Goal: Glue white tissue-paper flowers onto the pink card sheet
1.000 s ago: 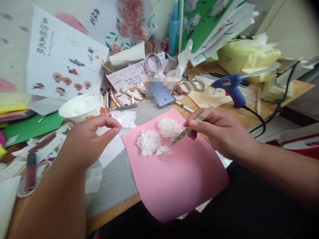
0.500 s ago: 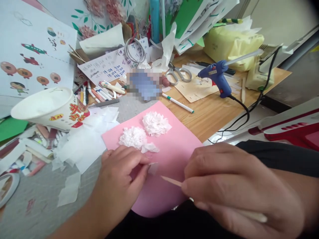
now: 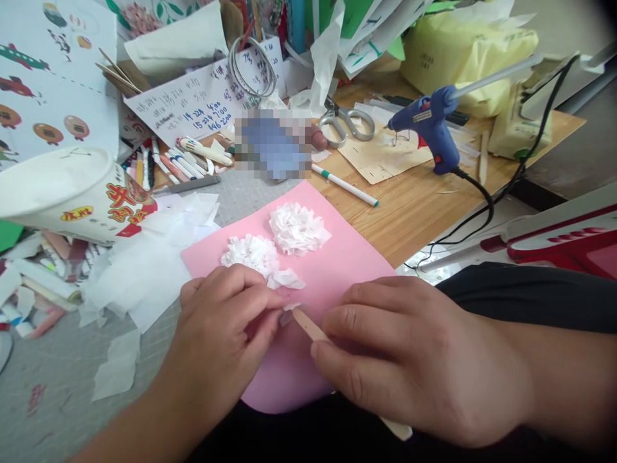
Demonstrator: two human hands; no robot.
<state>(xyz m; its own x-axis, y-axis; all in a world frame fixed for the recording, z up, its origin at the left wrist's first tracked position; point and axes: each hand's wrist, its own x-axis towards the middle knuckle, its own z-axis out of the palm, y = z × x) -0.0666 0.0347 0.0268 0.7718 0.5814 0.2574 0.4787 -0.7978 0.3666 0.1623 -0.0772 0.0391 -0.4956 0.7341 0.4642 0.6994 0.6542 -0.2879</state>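
Observation:
Between the thumb and forefinger of my left hand (image 3: 226, 328) is a small piece of white tissue paper (image 3: 288, 314). My right hand (image 3: 409, 360) is closed round a flat wooden stick (image 3: 311, 325). The stick's tip meets the tissue piece, and its other end shows below my palm. Both hands are over a pink sheet of paper (image 3: 347, 257). Two ruffled white tissue clumps (image 3: 299, 228) (image 3: 250, 254) lie on its far part, with a small crumpled tissue bit (image 3: 286, 278) beside the nearer one.
At the left stands a paper cup (image 3: 96, 212) near loose white paper scraps (image 3: 139, 276) and markers. Scissors (image 3: 347, 122), a green-tipped pen (image 3: 344, 184) and a blue glue gun (image 3: 429, 122) with a trailing cord lie on the wooden desk. A yellow tissue pack (image 3: 467, 51) is behind.
My right hand has moved left and turned palm down, bringing the stick's tip onto the tissue piece. My left hand keeps its pinch. The camera view has shifted slightly.

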